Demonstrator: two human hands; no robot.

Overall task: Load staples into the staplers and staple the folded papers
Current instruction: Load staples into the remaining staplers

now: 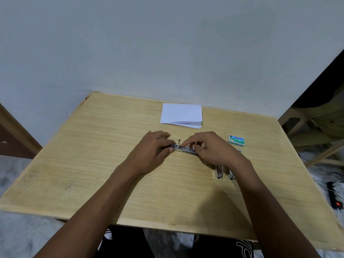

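A small metal stapler (184, 148) lies at the middle of the wooden table (93, 164), with a thin pusher rod sticking up from it. My left hand (154, 146) grips its left end. My right hand (212, 146) pinches its right end with the fingertips. Two more metal staplers (219, 172) (231, 175) lie side by side under my right wrist, partly hidden. A green and white staple box (236, 140) sits to the right of my hands. A stack of folded white papers (181, 115) rests at the table's far edge.
A grey wall stands right behind the table. A plastic chair (307, 125) is at the right, and a power strip (335, 198) with a red light lies on the floor. Wooden furniture (11, 135) is at the left.
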